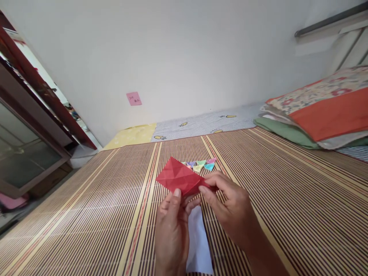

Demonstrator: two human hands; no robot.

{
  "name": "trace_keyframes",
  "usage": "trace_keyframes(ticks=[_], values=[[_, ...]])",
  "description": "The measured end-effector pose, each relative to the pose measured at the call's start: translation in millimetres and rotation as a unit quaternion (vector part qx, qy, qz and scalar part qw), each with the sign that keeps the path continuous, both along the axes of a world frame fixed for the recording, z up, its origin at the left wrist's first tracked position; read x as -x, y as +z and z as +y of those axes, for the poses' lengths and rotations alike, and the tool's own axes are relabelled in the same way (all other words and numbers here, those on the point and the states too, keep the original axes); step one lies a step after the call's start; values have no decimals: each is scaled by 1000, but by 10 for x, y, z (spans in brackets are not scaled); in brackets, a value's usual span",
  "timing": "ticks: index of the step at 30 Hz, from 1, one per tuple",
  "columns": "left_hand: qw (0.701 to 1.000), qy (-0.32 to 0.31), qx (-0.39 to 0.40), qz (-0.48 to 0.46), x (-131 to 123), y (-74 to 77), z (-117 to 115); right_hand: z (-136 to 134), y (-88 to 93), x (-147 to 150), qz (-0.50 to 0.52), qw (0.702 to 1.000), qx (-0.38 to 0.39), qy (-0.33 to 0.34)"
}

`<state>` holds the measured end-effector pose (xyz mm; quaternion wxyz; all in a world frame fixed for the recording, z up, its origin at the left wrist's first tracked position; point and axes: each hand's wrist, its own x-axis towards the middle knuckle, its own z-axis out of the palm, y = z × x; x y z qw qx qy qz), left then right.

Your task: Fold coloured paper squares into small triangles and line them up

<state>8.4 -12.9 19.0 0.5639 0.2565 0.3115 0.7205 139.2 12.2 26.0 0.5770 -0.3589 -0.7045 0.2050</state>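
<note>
A creased piece of red folded paper (178, 175) is held up above the striped mat, between both hands. My left hand (173, 226) grips its lower edge, thumb on the front face and fingers behind. At the paper's right end, my right hand (230, 205) pinches a narrow folded part between thumb and fingers. Just beyond the paper lie several small folded paper triangles (198, 167) in pastel colours, partly hidden by it. Below and between my hands is a long white strip (198, 245), perhaps paper or cloth; I cannot tell which.
The striped bamboo-like mat (94, 214) spreads under everything. Folded bedding (330, 111) is piled at the right. A white wall (184, 57) with a pink note (133, 98) rises behind. On the left stands a glass-fronted cabinet (25, 149) beside a doorway.
</note>
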Motion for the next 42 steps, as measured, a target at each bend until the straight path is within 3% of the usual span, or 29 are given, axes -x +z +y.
trace_keyframes(ticks=[7, 29, 38, 42], values=[[1000, -23, 7, 9, -98, -14, 8, -11, -17, 33, 15, 998, 31, -58], [995, 8, 60, -84, -121, -46, 59, -16, -10, 84, -17, 997, 48, -57], [969, 87, 146, -181, -38, 62, 90, -21, -19, 50, 59, 990, 127, -4], [964, 110, 137, -202, 3, 71, 109, 33, -69, -34, 85, 987, 140, 5]])
